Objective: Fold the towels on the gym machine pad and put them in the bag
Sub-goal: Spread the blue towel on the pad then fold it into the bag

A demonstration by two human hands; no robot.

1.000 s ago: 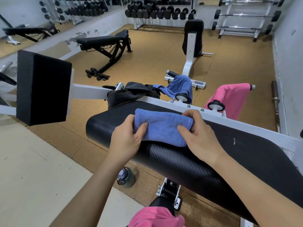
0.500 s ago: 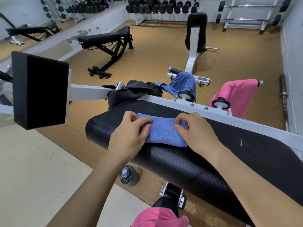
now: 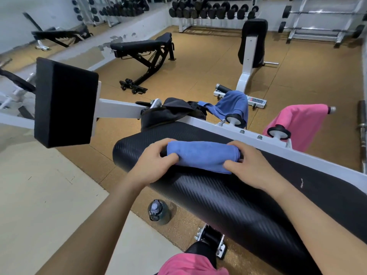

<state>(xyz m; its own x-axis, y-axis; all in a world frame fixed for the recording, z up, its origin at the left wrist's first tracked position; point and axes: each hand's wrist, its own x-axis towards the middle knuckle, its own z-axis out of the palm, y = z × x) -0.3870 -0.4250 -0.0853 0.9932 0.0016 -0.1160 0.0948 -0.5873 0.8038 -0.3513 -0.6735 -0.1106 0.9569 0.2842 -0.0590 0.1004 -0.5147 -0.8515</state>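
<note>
The blue terry towel [image 3: 202,156] is now a slimmer, rounder bundle than a second ago, when it lay as a deeper flat rectangle. Both hands, which were lying fairly flat at its ends, have curled round it.

Nearest is a patch of pink clothing [image 3: 190,264] at the bottom edge. Just beyond it, a dark translucent plastic water bottle [image 3: 158,212] stands on the speckled cork-brown floor [image 3: 198,76]. The long black machine pad [image 3: 238,205] has a carbon-weave vinyl skin and a rounded near edge. The towel lies across its top, soft and napped, with smooth rolled folds.

Behind the pad runs a white painted steel frame [image 3: 216,127]. A slumped black fabric bag [image 3: 170,114] sits against the pad's far edge. A second blue towel [image 3: 234,105] is draped over one round-ended handle and a pink towel [image 3: 299,124] over a bar further right. A square black foam block [image 3: 63,102] stands on the frame's left arm. Farther off are a black adjustable bench [image 3: 143,46] and racks of dumbbells [image 3: 214,11].

The left hand [image 3: 155,163] grips the towel's left end, thumb on the near face and fingers hooked over the far side. The right hand [image 3: 250,165] grips the right end the same way.
</note>
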